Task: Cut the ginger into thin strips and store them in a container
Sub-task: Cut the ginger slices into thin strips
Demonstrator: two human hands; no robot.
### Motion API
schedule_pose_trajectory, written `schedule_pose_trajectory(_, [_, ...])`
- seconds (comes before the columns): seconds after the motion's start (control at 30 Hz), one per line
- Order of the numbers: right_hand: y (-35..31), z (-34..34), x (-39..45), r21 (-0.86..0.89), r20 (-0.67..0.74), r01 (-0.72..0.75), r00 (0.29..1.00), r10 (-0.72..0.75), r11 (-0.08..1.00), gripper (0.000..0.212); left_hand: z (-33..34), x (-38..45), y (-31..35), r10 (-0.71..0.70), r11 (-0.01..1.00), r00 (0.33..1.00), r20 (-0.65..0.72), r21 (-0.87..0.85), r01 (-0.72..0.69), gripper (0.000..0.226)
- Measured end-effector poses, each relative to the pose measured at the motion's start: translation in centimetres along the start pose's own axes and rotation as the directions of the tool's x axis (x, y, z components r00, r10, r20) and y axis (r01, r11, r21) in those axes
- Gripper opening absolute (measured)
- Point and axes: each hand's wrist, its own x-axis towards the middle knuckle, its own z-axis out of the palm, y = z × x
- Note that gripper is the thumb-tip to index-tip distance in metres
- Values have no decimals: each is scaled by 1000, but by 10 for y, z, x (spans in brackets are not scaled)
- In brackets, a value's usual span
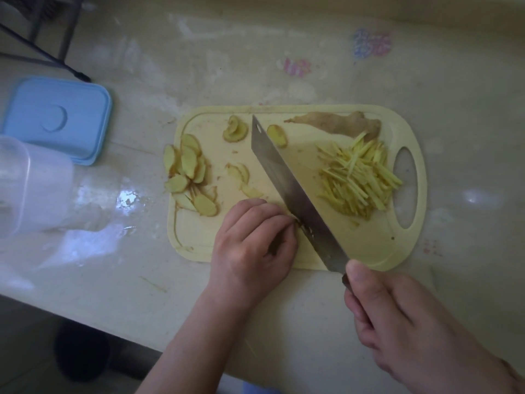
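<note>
The left hand [252,240] is pressing down on the cutting board [369,245] with its fingers curled tight, knuckles bent toward the blade; whatever ginger lies under the fingertips is hidden, so what they are pinning cannot be told. The cleaver [295,191] is standing edge-down right against those knuckles, its broad, flat steel blade running from about five o'clock up to eleven o'clock across the board. The right hand [397,322] is gripping the cleaver's handle at the board's five o'clock corner, fingers wrapped round it and thumb lying on top.

At two o'clock from the left hand, across the blade, a loose heap of ginger strips [360,174] is lying, thin, pale yellow and matchstick-like. At ten o'clock from that hand a fanned stack of ginger slices [187,174] is resting, oval with tan rims, and a few stray slices are sitting between the stack and the blade. A knobbly brown ginger piece [341,125] is lying along the board's far edge.

The board is pale yellow plastic, rounded, with a groove and an oval handle hole. At nine o'clock on the glossy countertop [426,81] a clear plastic container [31,189] is standing, its contents unclear, with a blue lid [59,118] lying beyond it.
</note>
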Motion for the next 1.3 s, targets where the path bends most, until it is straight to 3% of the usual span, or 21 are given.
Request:
schedule_pose_trajectory(0.63, [2, -1, -3, -73, -17, 50, 999, -51, 996, 107, 0, -1, 2, -29, 999, 999, -21, 42, 30, 6])
schedule_pose_trajectory(1.03, [0, -1, -2, -65, 10, 75, 997, -74, 995, 87, 0, -1, 0, 3, 998, 1000, 6, 58, -4, 6])
schedule_pose_trajectory(1.3, [-4, 11, -1, -155, -30, 73, 996, -78, 985, 101, 4, -3, -4, 16, 999, 1000, -5, 29, -16, 6])
